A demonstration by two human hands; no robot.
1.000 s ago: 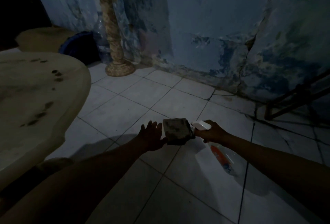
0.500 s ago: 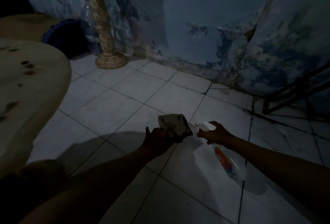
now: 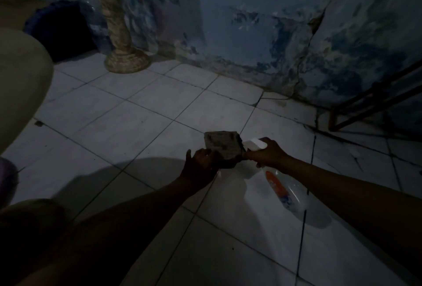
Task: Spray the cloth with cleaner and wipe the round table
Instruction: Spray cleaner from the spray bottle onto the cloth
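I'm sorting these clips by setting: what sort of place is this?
Probably a dim, run-down room in a home: a blue wall with peeling, cracked paint, a pale tiled floor, and a carved stone pedestal standing against the wall beside a large clear plastic bottle.

Above the floor (image 3: 141, 123) at centre: cloth (image 3: 222, 146) in left hand (image 3: 201, 166), spray bottle (image 3: 280, 185) in right hand (image 3: 267, 154) touching it at 3 o'clock. At 9 o'clock, desk (image 3: 20, 84) edge; at 11 o'clock, pedestal (image 3: 121, 41) against the wall (image 3: 251, 23), with basin (image 3: 57, 27) just left. At 2 o'clock, frame (image 3: 374, 105) beside the wall.
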